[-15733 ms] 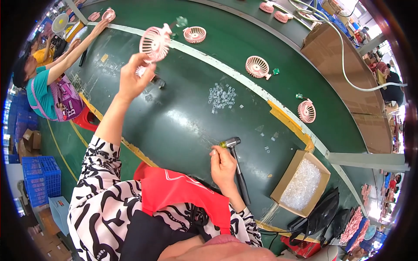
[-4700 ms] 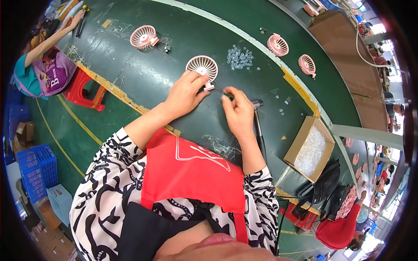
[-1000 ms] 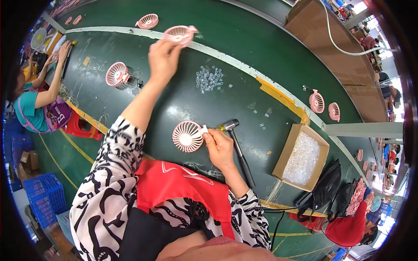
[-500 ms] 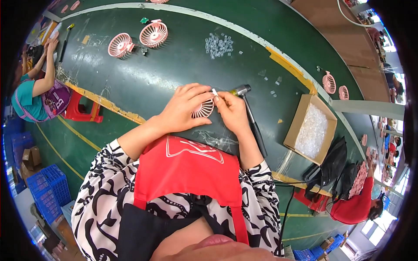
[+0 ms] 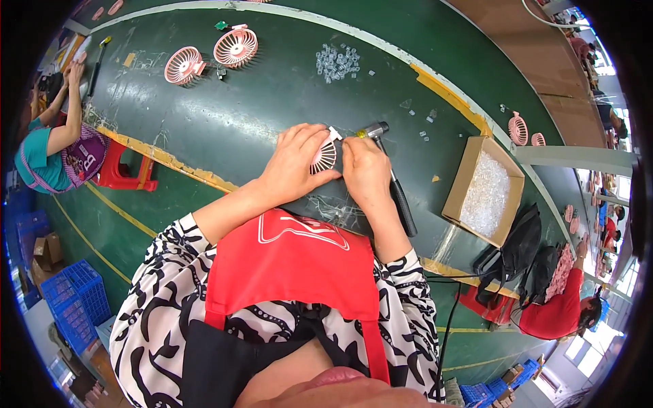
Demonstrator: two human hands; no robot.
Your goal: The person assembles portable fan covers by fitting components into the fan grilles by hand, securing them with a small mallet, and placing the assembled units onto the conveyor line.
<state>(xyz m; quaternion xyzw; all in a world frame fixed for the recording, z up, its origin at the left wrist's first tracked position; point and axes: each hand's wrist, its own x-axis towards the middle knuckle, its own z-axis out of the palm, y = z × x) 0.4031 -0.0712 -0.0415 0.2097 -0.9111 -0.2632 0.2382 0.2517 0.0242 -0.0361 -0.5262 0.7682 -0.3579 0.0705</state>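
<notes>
My left hand [image 5: 294, 163] is wrapped over a small round fan housing [image 5: 324, 158] with slatted ribs, holding it just above the table. A short white neck [image 5: 335, 134] sticks out from the housing's upper edge. My right hand [image 5: 366, 168] is just to the right of the housing, its fingers curled and pressed together; what they hold, if anything, is hidden. A hammer [image 5: 401, 204] with a black handle and a yellow-and-black head lies beside and partly behind my right hand.
Two pink fan housings [image 5: 236, 47] lie at the far left. A pile of small clear plastic pieces [image 5: 337, 63] sits at the back. At right stands a cardboard box [image 5: 457, 180] of clear pieces, with a black bag [image 5: 513, 238] beside it. Other people sit at both sides.
My right hand has come away from the white neck, moving slightly right and down, and its fingers have curled in. My left hand keeps hold of the fan housing, its neck now more exposed.
</notes>
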